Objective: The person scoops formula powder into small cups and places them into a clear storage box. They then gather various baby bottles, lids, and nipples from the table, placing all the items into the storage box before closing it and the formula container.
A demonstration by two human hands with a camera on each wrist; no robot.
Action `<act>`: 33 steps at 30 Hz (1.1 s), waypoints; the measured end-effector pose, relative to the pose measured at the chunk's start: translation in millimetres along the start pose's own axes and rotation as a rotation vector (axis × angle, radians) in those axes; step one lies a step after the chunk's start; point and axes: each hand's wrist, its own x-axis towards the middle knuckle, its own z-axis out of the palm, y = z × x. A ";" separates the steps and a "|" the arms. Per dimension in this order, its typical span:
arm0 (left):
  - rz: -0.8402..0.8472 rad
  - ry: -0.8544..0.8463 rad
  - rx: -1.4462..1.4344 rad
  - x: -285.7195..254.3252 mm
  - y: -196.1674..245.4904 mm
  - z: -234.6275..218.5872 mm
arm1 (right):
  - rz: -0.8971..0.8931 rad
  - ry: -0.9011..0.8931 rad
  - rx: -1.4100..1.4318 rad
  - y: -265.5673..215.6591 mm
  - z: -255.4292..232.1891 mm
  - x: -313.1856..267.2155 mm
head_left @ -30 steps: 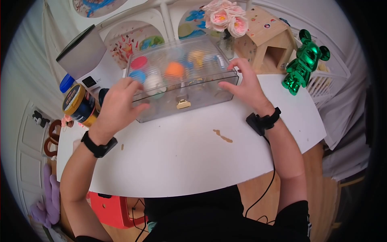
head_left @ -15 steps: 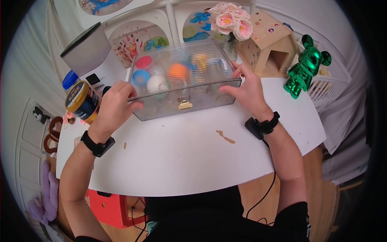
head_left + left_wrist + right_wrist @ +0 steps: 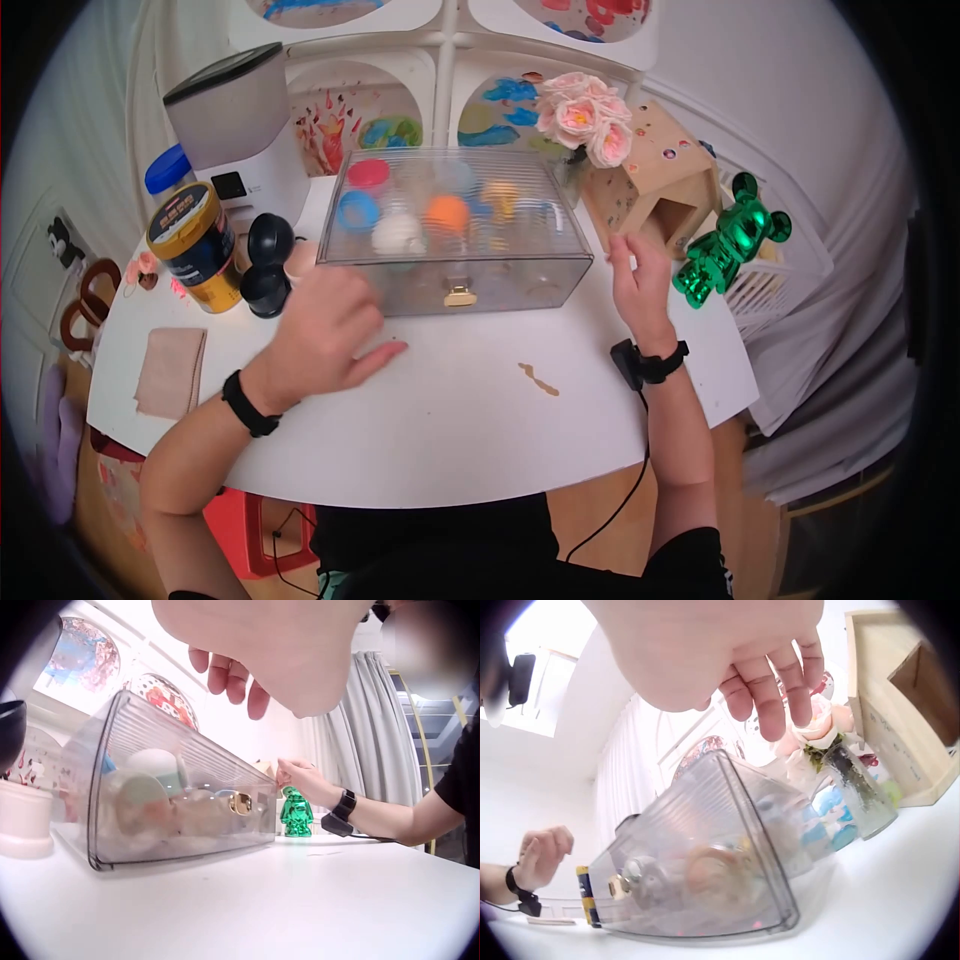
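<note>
A see-through grey plastic storage box with a ribbed lid and a gold latch stands closed on the white table. Orange, white, blue, pink and yellow items show blurrily through its lid. My left hand, slightly blurred, hovers at the box's front left corner, thumb stretched out and nothing held. My right hand is beside the box's right end, apart from it and holding nothing. In the right wrist view its fingers hang loosely above the box's end.
Left of the box are a black rounded case, a yellow-and-black tub, a grey-and-white appliance and a folded cloth. To the right stand pink flowers, a wooden house and a shiny green bear figure.
Both hands have come off the box's ends: the left moved down toward me, the right out to the side. The box now sits squarer on the table, and the head view has shifted.
</note>
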 end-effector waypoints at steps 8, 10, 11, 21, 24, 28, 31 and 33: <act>-0.055 -0.227 -0.236 -23.0 -4.7 41.8 | -0.114 -0.106 -0.302 9.6 17.9 -16.9; -0.148 -0.220 -0.358 -22.1 2.1 48.9 | -0.081 -0.217 -0.265 5.6 23.6 -20.9; -0.198 -0.215 -0.417 -24.3 3.6 50.5 | -0.045 -0.276 -0.234 6.9 26.0 -24.9; -0.264 -0.399 -0.318 -38.0 -9.9 55.9 | 0.154 -0.507 -0.232 4.5 29.9 -30.9; -0.450 -0.426 -0.236 -33.2 -5.2 51.8 | 0.111 -0.458 -0.197 -3.2 29.4 -30.0; -0.513 -0.375 -0.231 -40.1 -5.3 58.4 | 0.145 -0.518 -0.277 -2.2 25.9 -31.8; -0.515 -0.378 -0.228 -38.5 -4.3 58.2 | 0.080 -0.520 -0.312 -4.5 22.3 -29.7; -0.518 -0.415 -0.215 -38.7 -5.9 58.0 | 0.076 -0.500 -0.320 -3.6 22.7 -29.2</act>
